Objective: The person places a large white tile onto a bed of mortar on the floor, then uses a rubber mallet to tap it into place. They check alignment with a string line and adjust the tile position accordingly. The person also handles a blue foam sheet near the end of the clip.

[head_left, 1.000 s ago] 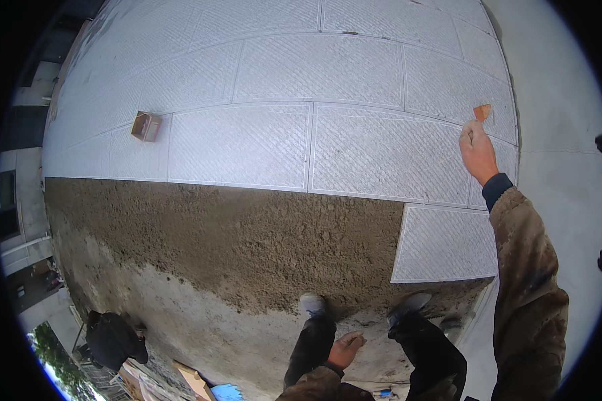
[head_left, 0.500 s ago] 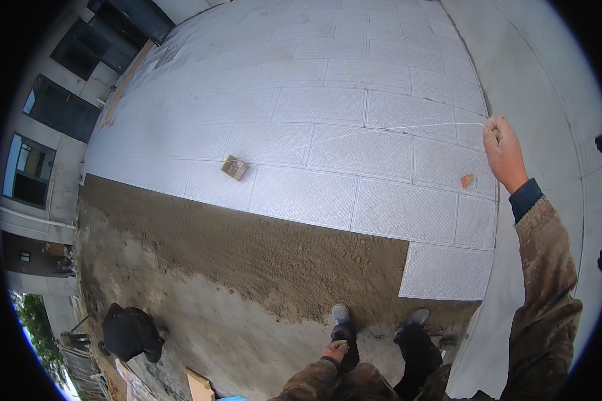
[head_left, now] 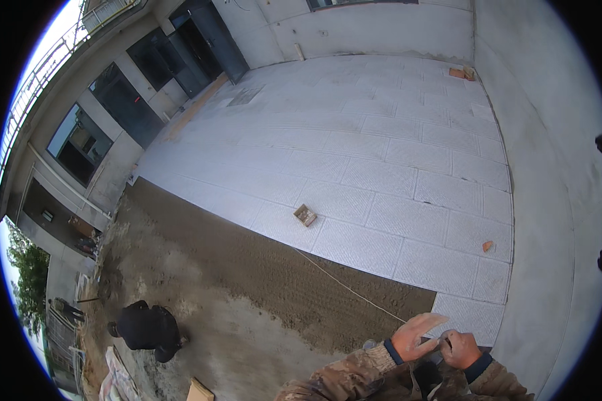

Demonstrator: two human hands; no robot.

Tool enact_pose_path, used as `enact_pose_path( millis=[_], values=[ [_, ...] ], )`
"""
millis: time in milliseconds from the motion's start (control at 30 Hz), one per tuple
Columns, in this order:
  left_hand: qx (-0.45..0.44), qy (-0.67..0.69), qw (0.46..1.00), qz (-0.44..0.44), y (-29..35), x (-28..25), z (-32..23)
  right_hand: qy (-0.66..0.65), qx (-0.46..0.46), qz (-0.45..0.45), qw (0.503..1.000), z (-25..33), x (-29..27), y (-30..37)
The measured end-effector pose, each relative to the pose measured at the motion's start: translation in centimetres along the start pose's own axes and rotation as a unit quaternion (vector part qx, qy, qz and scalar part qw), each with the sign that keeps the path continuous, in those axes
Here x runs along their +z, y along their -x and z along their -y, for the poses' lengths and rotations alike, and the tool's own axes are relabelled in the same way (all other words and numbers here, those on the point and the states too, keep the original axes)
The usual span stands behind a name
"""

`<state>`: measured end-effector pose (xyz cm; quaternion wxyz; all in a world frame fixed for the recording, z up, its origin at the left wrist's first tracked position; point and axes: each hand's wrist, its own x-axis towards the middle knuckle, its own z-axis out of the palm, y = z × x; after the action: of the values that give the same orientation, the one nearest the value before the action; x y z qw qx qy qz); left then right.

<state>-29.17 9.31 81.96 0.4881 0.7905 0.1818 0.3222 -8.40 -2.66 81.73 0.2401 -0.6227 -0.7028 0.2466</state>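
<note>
1. A thin white string point(head_left: 344, 286) slants across the rough brown mortar bed point(head_left: 247, 260) to the left hand point(head_left: 413, 338).
2. That bare hand's thumb stands apart from its straightened fingers.
3. Just beside it, the right hand point(head_left: 460, 349) is curled; I cannot tell on what.
4. Beyond, pale grey ribbed rectangular slabs point(head_left: 361, 257) bear a small brown open-topped box point(head_left: 306, 215) and an orange shard point(head_left: 487, 246).

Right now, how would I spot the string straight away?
Find the pale tiled floor, then the dark, rough mortar strip along its edge. A thin whitish string slants over it toward the left hand, the only slender light line against the brown.
</note>
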Motion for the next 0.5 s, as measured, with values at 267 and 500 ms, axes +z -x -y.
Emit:
enact_pose_path(
  millis=[267, 500],
  values=[
    [-0.099, 0.026, 0.98, 0.173, 5.7, 0.8, -0.2, -0.051, 0.015, -0.045, 0.998, 4.7, 1.6, 2.9],
    [-0.077, -0.018, 0.98, 0.181, 8.5, 2.3, -0.7, -0.06, -0.005, -0.03, 0.998, 5.4, -0.2, 5.0]
  ],
)
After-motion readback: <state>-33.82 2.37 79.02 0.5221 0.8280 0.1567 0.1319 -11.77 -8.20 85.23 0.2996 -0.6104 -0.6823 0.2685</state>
